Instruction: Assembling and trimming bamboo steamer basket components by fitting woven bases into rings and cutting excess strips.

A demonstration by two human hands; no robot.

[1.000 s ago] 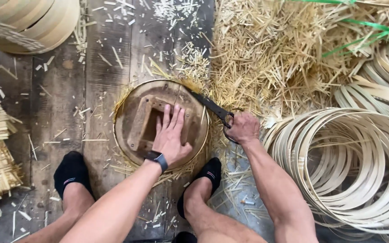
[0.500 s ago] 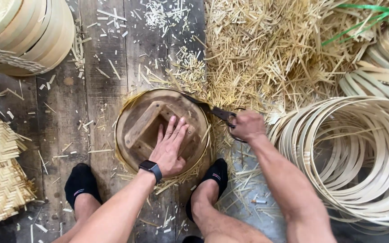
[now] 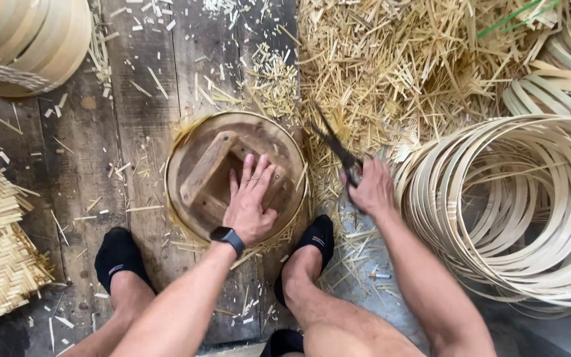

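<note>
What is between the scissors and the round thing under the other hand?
Nothing visible. The scissors in the right hand have open blades right at the edge of the round mold, where straw ends stick out. The left hand presses flat on the mold's middle, away from the blades.

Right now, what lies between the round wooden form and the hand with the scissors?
Head view: between the round wooden form and right hand lie bamboo trimmings.

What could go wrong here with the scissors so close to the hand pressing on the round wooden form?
The scissors in the right hand stand open at the rim of the round form, near the left hand pressing on it; a slip could nick the fingers. Loose cuttings around the socked feet could cause sliding.
</note>
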